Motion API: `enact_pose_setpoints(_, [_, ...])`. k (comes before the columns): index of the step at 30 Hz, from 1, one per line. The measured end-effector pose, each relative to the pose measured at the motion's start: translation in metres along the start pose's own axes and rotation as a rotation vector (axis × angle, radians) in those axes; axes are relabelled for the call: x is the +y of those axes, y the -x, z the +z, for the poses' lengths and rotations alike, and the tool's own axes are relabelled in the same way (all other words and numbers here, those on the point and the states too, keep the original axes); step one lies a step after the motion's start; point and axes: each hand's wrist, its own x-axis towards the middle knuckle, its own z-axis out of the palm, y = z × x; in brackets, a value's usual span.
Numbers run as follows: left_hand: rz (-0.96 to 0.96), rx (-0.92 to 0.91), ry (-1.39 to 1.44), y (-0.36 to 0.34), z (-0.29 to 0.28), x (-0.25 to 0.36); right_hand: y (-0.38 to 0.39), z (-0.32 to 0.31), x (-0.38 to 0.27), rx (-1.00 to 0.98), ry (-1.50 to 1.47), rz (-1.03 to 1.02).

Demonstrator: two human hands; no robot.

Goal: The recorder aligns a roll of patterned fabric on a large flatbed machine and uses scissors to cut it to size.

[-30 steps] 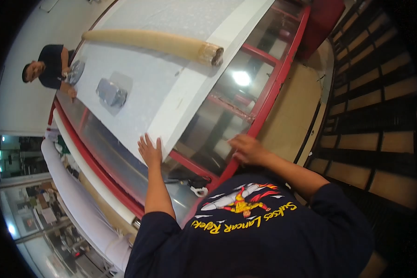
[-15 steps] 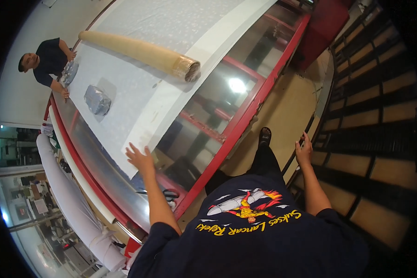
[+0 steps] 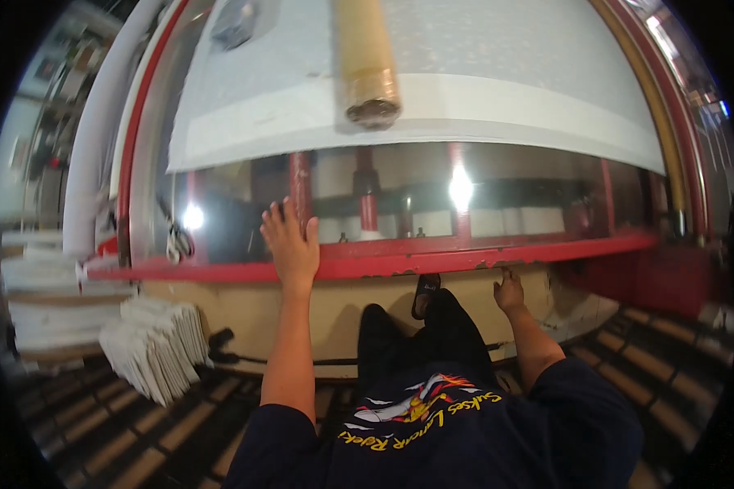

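My left hand [image 3: 291, 248] is open, its fingers stretched out over the glass tabletop [image 3: 249, 196] just behind the red front rail. Nothing is in it. My right hand [image 3: 510, 292] hangs in front of the rail, empty, with its fingers loosely bent and apart. Beyond both hands, a large white sheet [image 3: 497, 102] covers the glass. A brown roll [image 3: 367, 65] lies on the sheet, its near end wrapped in shiny tape. At the far left of the sheet sits a grey wrapped bundle [image 3: 235, 26]. Scissors [image 3: 178, 242] lie on the glass, left of my left hand.
The red table rail [image 3: 416, 259] with chipped paint runs across in front of me. Stacked white folded material [image 3: 155, 346] stands at lower left, beside a long white roll [image 3: 94, 155]. A brown pole [image 3: 656, 122] lines the right side. Dark slatted flooring [image 3: 212, 424] lies behind me.
The view has swung to face the table squarely. My left hand is now over bare glass instead of at the sheet's corner. My right hand is nearer the rail. The other person is out of view.
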Motion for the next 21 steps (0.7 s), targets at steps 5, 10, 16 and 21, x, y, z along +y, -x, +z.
enact_pose_setpoints(5, [0.061, -0.021, 0.008, 0.006, 0.015, 0.014, -0.083, 0.047, 0.034, 0.153, 0.310, -0.365])
enact_pose_setpoints(10, [0.085, 0.128, 0.006, 0.012, 0.022, 0.005, -0.154, 0.108, 0.024, 0.174, 0.409, -0.557])
enact_pose_setpoints(16, [0.095, 0.074, 0.026, 0.028, 0.015, 0.006, -0.259, 0.200, -0.002, 0.251, 0.508, -0.778])
enact_pose_setpoints(21, [0.157, 0.100, -0.029, 0.051, 0.011, -0.011, -0.330, 0.271, -0.036, 0.376, 0.492, -0.906])
